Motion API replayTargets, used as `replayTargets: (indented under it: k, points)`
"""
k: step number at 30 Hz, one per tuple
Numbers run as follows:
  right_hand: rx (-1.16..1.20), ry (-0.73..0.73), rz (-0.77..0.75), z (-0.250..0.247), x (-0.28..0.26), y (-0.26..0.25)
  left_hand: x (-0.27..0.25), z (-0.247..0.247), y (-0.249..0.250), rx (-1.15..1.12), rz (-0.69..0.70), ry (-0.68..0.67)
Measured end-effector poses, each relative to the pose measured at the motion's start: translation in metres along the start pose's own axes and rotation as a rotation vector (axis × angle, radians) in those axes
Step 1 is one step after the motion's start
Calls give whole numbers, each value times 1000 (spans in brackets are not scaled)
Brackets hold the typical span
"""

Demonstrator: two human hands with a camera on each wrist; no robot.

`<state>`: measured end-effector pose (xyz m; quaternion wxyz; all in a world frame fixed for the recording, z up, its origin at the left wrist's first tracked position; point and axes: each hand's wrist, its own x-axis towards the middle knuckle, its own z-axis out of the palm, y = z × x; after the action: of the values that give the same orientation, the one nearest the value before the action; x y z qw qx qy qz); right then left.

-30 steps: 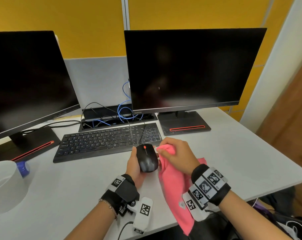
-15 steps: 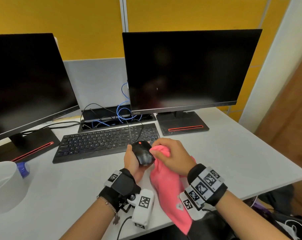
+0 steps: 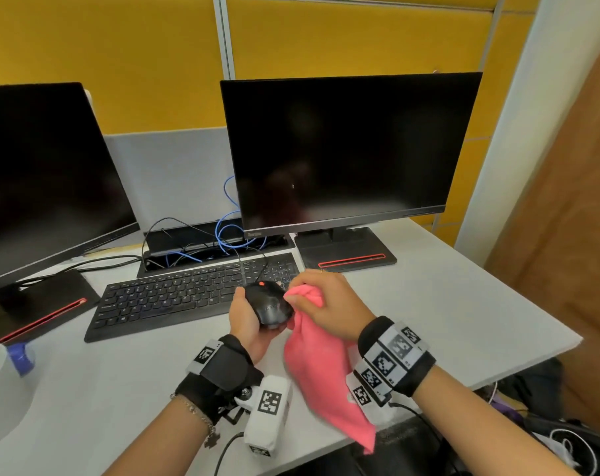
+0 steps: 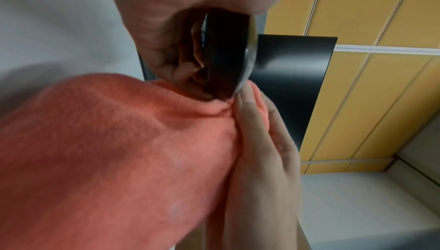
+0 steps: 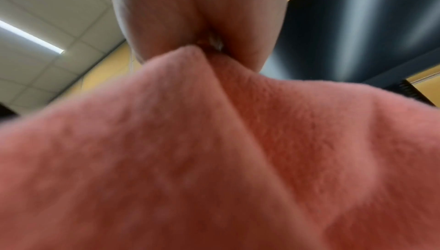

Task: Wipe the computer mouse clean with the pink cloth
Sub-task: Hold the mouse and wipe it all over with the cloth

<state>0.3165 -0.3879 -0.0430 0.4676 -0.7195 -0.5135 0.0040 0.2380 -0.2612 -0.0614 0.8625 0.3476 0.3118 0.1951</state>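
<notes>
- Low in the middle of the head view, just in front of the keyboard (image 3: pixel 195 297), the left hand (image 3: pixel 247 321) cups the mouse (image 3: pixel 269 305) from below, fingers curled round its underside, and holds it clear of the counter (image 3: pixel 446 310).
- At the mouse's right edge the right hand (image 3: pixel 329 304) grips a bunched fold of the cloth (image 3: pixel 322 376), thumb and fingers closed on it; the rest hangs down past the counter's near edge.
- From the left wrist view the cloth (image 4: pixel 119 150) is pressed against the lower rim of the mouse (image 4: pixel 226 53), with the fingers (image 4: pixel 257 122) of the right hand lying along it.
- From the right wrist view little shows but the cloth (image 5: pixel 214 160) pinched up into the hand; the mouse is hidden there.
- Compared with a second ago, the mouse has been tilted and turned, so its right flank and rear now face the cloth, where earlier its top faced up with the scroll wheel plainly showing.
- The bunched cloth has moved from beside the mouse into contact with its side.
- That suggests the wipe is well under way and is working round the sides; the underside and the left flank, covered by the left hand, likely remain.
- Both monitors (image 3: pixel 343 149) behind are dark.
</notes>
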Motion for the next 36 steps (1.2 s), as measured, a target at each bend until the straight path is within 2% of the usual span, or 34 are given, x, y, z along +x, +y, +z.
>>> replayTargets:
  k: [2,4,6,9,12,15,21,25,29,32,34,36]
  points:
    - [16,13,-9,4,-2,-1,0,0,1,-5,-3,8]
    - [38,-42,-20,7,-7,-2,0,-2,2,-17,-12,20]
    - [40,-60,24,4,-7,1,0,-3,2,-14,-22,35]
    - [23,55,71,2,-4,4,-1,-2,1,-3,-31,46]
    - [63,141,20,10,-8,-8,-1,1,2,-26,-16,59]
    - [6,60,-98,21,-16,-17,-2,4,2,-31,3,57]
    - [-42,97,-51,16,-7,-8,-2,4,-1,-8,-4,92]
    - [6,24,-69,14,-10,-10,-3,2,4,18,26,90]
    - [14,70,-17,10,-3,-9,-11,5,1,88,8,31]
    - [13,-19,-84,14,-6,-15,-10,4,4,100,29,26]
    - [14,-96,-63,8,-7,-12,-11,1,5,95,35,22]
    - [-2,-65,-23,2,-1,-9,-14,0,3,106,35,-9]
